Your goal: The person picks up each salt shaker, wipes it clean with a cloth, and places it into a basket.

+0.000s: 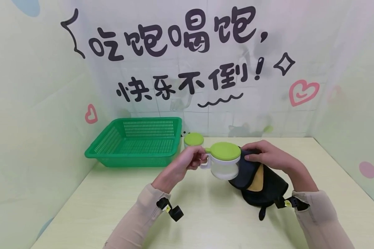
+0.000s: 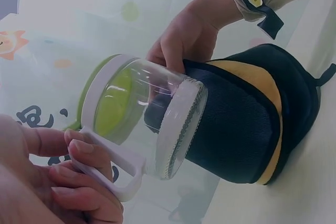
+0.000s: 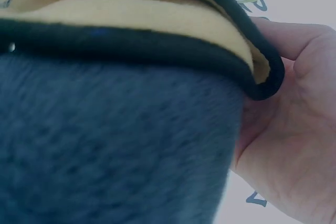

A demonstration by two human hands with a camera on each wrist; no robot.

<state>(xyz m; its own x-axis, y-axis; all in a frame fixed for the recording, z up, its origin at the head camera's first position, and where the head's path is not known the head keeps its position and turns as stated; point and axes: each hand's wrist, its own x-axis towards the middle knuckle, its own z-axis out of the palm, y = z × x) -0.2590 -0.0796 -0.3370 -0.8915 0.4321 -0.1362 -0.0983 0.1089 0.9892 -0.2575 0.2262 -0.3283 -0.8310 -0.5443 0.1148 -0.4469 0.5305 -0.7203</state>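
Observation:
My left hand [image 1: 190,159] holds a clear glass seasoning jar [image 1: 225,169] by its white handle [image 2: 131,188]. A green lid [image 1: 225,151] covers the jar, which is tilted above the table. My right hand [image 1: 269,155] grips a navy cloth piece [image 1: 271,186] with black trim, a yellow lining [image 3: 131,14] and a small loop; it looks like a mitt or pouch. In the left wrist view the jar's base overlaps the cloth [image 2: 231,129]; whether they touch I cannot tell. Some of the right fingers are hidden behind the cloth.
A green plastic basket [image 1: 134,160] stands at the back left of the pale table [image 1: 199,218]. Beside it, behind my left hand, is a second green-lidded jar [image 1: 194,139], partly hidden. A printed curtain [image 1: 187,72] hangs behind the table.

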